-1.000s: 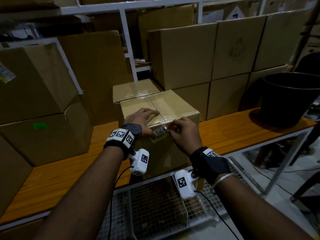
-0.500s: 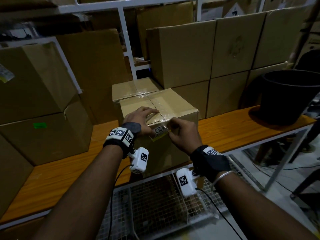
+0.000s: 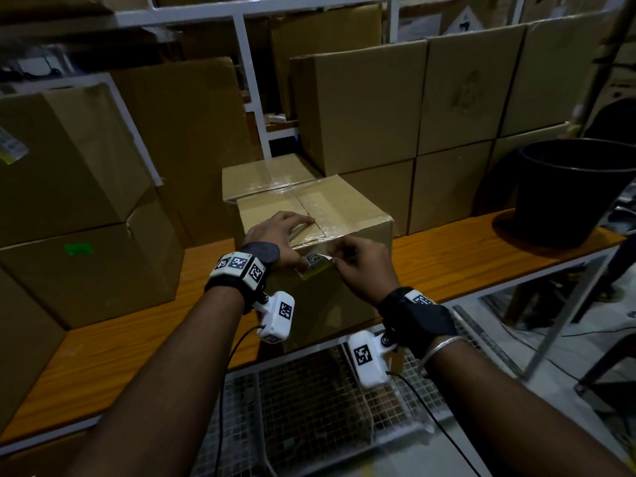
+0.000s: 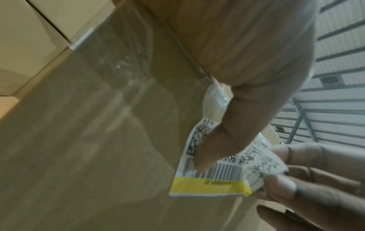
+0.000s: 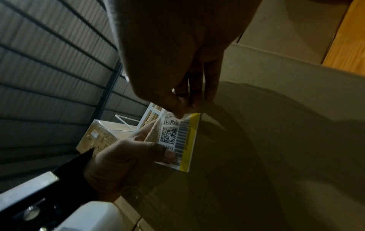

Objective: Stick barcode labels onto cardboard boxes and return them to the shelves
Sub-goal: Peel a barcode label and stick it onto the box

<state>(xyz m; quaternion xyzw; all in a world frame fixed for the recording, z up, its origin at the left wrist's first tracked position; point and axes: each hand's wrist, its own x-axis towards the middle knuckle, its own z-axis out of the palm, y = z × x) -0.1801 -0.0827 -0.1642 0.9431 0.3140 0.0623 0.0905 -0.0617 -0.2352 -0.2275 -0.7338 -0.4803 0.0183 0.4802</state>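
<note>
Barcode label [image 3: 316,263] between hands, against upper front face of cardboard box [image 3: 323,304]. Right hand [image 3: 364,266] pinches label's right edge. Left hand [image 3: 275,237] lies flat over box's top front edge, fingers straight, thumb [image 4: 213,145] pressing label's left part. Beyond hands: taped box top.

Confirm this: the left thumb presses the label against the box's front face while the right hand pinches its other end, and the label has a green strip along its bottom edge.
Wrong on one count: the strip is yellow, not green, as the left wrist view shows. The rest holds: the left thumb presses the label against the front face of the box, and the right hand pinches its other end.
</note>
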